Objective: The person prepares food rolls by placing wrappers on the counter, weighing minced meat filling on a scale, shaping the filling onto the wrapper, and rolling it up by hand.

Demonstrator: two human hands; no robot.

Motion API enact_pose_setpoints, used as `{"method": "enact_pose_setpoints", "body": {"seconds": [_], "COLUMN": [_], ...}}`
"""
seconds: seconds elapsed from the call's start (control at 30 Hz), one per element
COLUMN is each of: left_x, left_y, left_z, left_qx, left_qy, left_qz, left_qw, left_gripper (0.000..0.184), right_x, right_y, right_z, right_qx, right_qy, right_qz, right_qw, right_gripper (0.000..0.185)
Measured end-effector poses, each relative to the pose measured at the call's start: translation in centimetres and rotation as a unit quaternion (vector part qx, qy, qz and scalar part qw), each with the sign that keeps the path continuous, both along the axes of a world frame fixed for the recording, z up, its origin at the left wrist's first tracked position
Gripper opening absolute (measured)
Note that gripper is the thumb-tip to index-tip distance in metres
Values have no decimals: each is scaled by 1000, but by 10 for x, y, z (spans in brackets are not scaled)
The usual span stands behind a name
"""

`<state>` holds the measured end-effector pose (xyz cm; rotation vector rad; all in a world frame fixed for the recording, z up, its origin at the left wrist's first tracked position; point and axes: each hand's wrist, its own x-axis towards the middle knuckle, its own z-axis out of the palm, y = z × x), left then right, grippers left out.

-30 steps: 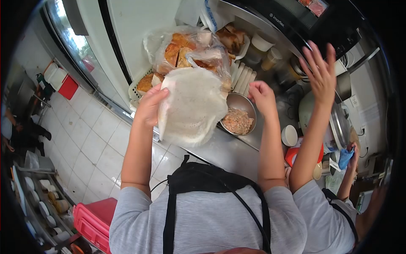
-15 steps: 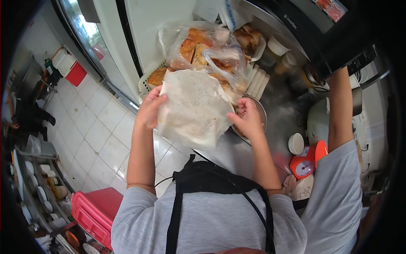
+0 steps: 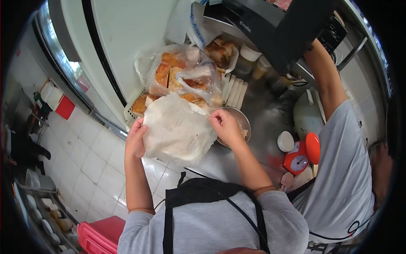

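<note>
A pale, thin, floppy sheet (image 3: 179,131) with ragged edges and small dark specks hangs spread between my hands; I cannot tell what it is made of. My left hand (image 3: 136,139) pinches its left edge, thumb on top. At its upper right corner, my right hand (image 3: 226,127) closes on the edge with thumb and fingers. Just behind my right hand stands a round metal bowl (image 3: 248,127) with chopped, light brown food in it, partly hidden. Beyond the sheet, browned pieces of food (image 3: 163,74) lie in a clear plastic bag (image 3: 144,63) over a perforated basket (image 3: 129,113).
Pale sticks (image 3: 234,91) lie beside the bag on the steel counter (image 3: 264,110). A white cup (image 3: 285,141) and red scale (image 3: 296,158) stand to the right. A co-worker's arm (image 3: 325,80) reaches to a black appliance (image 3: 270,29). A red cooler (image 3: 101,233) sits lower left.
The camera view has turned and shifted. My right hand now grips the sheet's upper right corner, higher on its edge. The black appliance's door appears swung further out by the co-worker's arm.
</note>
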<state>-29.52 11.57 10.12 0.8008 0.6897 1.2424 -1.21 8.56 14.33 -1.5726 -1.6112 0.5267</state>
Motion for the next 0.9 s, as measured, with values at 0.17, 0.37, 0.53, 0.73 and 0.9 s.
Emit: {"method": "enact_pose_setpoints", "body": {"seconds": [0.17, 0.37, 0.53, 0.73, 0.9], "left_x": [1, 2, 0, 0, -1], "left_y": [2, 3, 3, 1, 0], "left_z": [0, -3, -5, -5, -4], "left_qx": [-5, 3, 7, 12, 6], "left_qy": [0, -11, -25, -19, -11], "left_qz": [2, 11, 4, 9, 6], "left_qw": [1000, 1000, 1000, 1000, 1000], "left_gripper": [24, 24, 25, 26, 26], "right_x": [5, 8, 10, 9, 10], "right_y": [-2, -3, -1, -4, -5], "right_z": [0, -2, -6, -4, -5], "right_qx": [-12, 9, 25, -13, -16], "right_qy": [-4, 9, 0, 4, 1], "right_qz": [7, 9, 14, 10, 2], "right_qw": [1000, 1000, 1000, 1000, 1000], "right_gripper": [14, 13, 13, 15, 17]}}
